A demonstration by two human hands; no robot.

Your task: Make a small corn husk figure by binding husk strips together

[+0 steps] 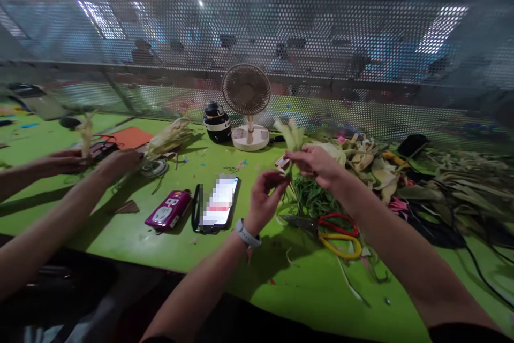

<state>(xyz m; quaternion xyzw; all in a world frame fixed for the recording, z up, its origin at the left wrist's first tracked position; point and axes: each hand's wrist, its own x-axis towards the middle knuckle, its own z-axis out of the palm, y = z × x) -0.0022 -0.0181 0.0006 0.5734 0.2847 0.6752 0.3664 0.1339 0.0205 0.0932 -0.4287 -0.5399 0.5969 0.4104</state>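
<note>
Both my hands are raised over the green table, pinching a small bundle of pale green strips (289,133) that looks like corn husk. My right hand (315,164) has its thumb and index finger closed near the bundle's base. My left hand (267,196), with a grey watch on the wrist, pinches just below, at the bundle's lower end. What lies exactly between those left fingertips is too small to make out. Beneath my right hand is a heap of thin green strands (315,196). Scissors (335,233) with red and yellow handles lie beside it.
A phone (219,204) and a purple power strip (168,212) lie left of my hands. Behind stand a fan (247,89) and a dark bottle (217,121). Dried husks (361,164) pile up at the right. At left, a co-worker's hands (116,166) handle husk material. A perforated screen (180,38) closes the back.
</note>
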